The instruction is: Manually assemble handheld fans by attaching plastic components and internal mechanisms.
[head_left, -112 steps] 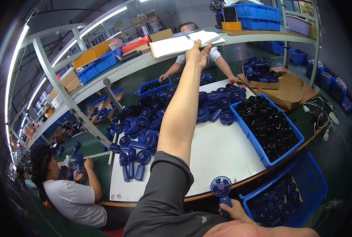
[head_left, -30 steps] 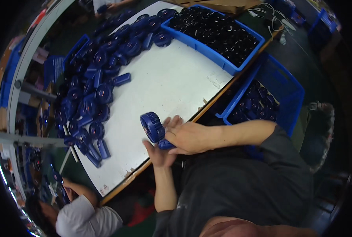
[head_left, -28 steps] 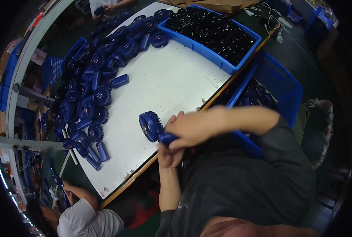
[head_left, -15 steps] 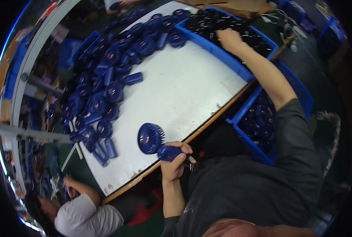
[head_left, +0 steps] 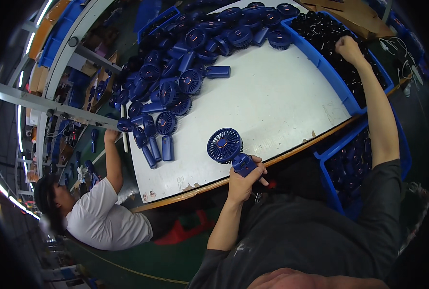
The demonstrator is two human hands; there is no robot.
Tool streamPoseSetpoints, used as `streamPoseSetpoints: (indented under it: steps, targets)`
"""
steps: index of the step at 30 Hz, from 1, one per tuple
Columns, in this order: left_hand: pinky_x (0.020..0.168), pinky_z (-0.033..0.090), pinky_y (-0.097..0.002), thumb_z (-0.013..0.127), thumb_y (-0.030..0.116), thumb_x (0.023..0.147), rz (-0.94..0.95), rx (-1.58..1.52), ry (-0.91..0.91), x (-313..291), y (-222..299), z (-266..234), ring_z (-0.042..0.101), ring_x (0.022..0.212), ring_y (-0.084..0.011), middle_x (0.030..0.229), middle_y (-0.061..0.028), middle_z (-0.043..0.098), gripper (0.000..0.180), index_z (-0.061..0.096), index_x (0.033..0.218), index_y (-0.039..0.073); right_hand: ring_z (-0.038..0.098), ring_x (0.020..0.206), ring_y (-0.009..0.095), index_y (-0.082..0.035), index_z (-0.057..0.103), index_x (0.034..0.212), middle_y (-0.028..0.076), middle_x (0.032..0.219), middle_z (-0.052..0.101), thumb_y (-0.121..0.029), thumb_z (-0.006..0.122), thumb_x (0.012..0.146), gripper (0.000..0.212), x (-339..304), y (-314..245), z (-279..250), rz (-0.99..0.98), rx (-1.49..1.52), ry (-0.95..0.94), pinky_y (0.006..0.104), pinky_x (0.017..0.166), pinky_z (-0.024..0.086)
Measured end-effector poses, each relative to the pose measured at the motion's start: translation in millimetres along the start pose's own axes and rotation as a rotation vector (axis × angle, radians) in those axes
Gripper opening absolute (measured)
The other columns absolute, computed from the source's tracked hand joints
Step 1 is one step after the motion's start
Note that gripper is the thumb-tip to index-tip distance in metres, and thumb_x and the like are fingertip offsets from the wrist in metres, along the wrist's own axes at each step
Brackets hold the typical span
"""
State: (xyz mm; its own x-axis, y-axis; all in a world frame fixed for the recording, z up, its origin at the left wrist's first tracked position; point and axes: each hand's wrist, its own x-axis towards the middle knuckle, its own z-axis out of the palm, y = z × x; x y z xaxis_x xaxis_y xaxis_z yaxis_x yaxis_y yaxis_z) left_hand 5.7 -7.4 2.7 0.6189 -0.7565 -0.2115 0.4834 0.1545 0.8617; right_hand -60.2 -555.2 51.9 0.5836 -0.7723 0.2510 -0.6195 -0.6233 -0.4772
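Observation:
A dark blue handheld fan (head_left: 224, 145) is gripped by its handle in my left hand (head_left: 242, 185), over the table's near edge. The fan's round grille faces up. My right hand (head_left: 348, 49) is at a blue bin (head_left: 320, 66) full of small black parts (head_left: 315, 32), its fingers curled closed. Whatever it may pinch is hidden. Many more blue fans (head_left: 190, 82) lie in a heap along the far left side of the white table (head_left: 267, 91).
Below the table's right edge stands another blue crate (head_left: 326, 168) holding dark blue pieces. A co-worker in a white shirt (head_left: 104, 216) sits at the left, one arm raised beside the grey metal frame (head_left: 55, 103). Cardboard (head_left: 364, 19) lies behind the bin.
The whole view has swung, moving the scene to the right. The fan in my left hand now shows its grille more squarely. My right hand stays at the bin; the co-worker's arm has reached up.

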Motion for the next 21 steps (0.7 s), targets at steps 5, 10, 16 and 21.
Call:
streamPoseSetpoints:
  steps: [5,10,16,21]
  targets:
    - [0.055,0.060,-0.0332,0.067,0.001,0.087,-0.011,-0.010,0.031,3.0,2.5,0.5,0.065,0.083,-0.0226,0.088,-0.0145,0.061,0.029,0.052,0.112,-0.006,0.058,0.066,0.011,0.000,0.067,0.101,0.004,0.071,0.061,-0.008,0.066,0.078,0.025,-26.0,-39.2,-25.7,0.167,0.348,-0.098,0.0233,0.059,0.045]
    - [0.057,0.061,-0.0315,0.066,0.006,0.091,0.040,-0.142,0.089,14.2,9.9,20.5,0.066,0.085,-0.0216,0.095,-0.0151,0.062,0.034,0.051,0.119,-0.007,0.060,0.071,0.010,0.000,0.057,0.128,0.005,0.091,0.064,-0.002,0.063,0.081,0.047,-162.0,-152.2,-2.5,-0.142,1.096,-0.469,0.0253,0.065,0.053]
    - [0.056,0.060,-0.0289,0.067,0.006,0.092,0.010,-0.222,0.009,26.3,6.6,18.9,0.066,0.088,-0.0188,0.106,-0.0118,0.062,0.034,0.053,0.122,-0.002,0.063,0.093,0.018,-0.003,0.058,0.130,0.010,0.101,0.059,0.007,0.056,0.087,0.043,-305.6,-219.0,37.4,-0.393,1.055,-0.496,0.0289,0.073,0.056]
    - [0.053,0.057,-0.0271,0.068,0.005,0.091,-0.056,-0.302,-0.030,16.8,10.0,16.6,0.066,0.084,-0.0178,0.102,-0.0096,0.063,0.031,0.055,0.119,0.001,0.063,0.090,0.022,-0.003,0.056,0.131,0.013,0.105,0.058,0.007,0.058,0.087,0.045,-304.5,-210.1,34.5,-0.525,0.939,-0.523,0.0320,0.076,0.055]
